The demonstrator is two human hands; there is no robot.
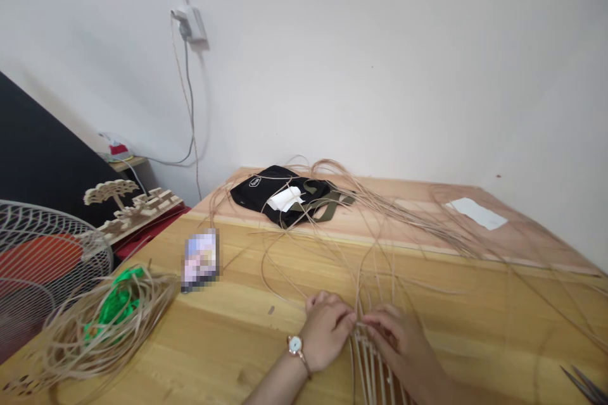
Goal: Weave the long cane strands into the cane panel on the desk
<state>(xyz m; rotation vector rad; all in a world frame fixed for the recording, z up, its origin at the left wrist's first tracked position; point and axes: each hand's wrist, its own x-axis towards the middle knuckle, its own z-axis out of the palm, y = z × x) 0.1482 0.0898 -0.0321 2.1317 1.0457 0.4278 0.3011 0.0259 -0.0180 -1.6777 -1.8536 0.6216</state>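
Where they meet at the near table (213,348) edge, L hand (327,331) & R hand (398,340) pinch the woven cane strips (368,362) btwn them, fingers curled narrow on the weave. Loose strands (418,224) fan out twd black bag (266,193) further back.

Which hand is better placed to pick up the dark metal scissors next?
Probably the right hand: the dark metal scissors lie on its side, at the lower right. The left hand is farther, and both pinch the pale woven cane strips.
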